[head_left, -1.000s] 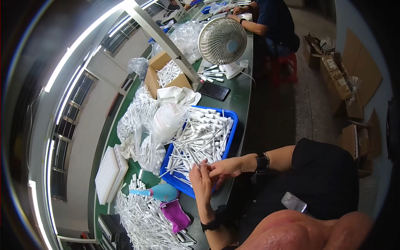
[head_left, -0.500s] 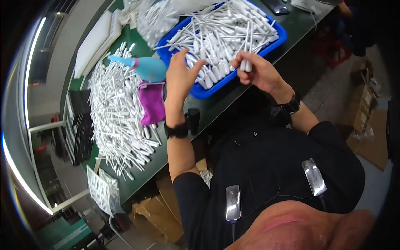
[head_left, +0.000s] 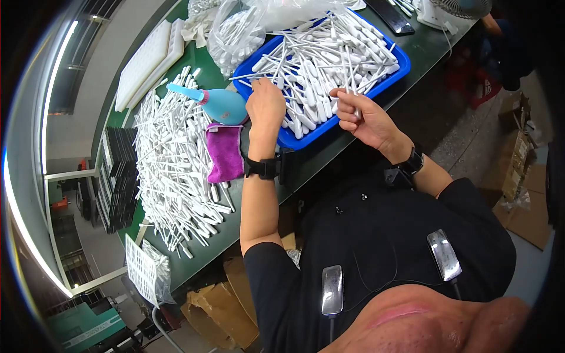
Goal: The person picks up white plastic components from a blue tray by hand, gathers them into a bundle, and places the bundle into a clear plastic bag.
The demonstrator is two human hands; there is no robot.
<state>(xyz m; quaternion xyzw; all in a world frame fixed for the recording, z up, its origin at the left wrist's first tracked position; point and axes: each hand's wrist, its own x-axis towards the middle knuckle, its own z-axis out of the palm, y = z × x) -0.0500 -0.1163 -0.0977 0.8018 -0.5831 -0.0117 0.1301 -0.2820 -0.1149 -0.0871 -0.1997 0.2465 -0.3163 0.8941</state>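
Note:
My right hand (head_left: pixel 369 120) is closed around white plastic sticks with thick ends (head_left: pixel 351 76), held upright at the near right rim of a blue basket (head_left: pixel 402 67). Their thick ends point down between my fingers. At the basket's left side, my left hand (head_left: pixel 266 109) has its fingers curled downward; what they pinch, if anything, is hidden. Many similar white sticks (head_left: pixel 315 73) fill the basket, lying in mixed directions. Just left of my left hand is a light-blue squeeze-bulb blower (head_left: pixel 226 106), with a purple cloth (head_left: pixel 224 154) below it.
A large pile of white sticks (head_left: pixel 170 170) covers the green table's left part. Behind stand white foam slabs (head_left: pixel 144 65) and a clear bag of sticks (head_left: pixel 235 41). Black stacked trays (head_left: pixel 116 176) line the left edge. A dark phone (head_left: pixel 391 16) and a small fan (head_left: pixel 465 6) sit far right.
My left hand has gone from spread fingers to curled ones, turning down at the basket's left side. My right hand keeps its sticks, having moved slightly. The whole view has shifted a little.

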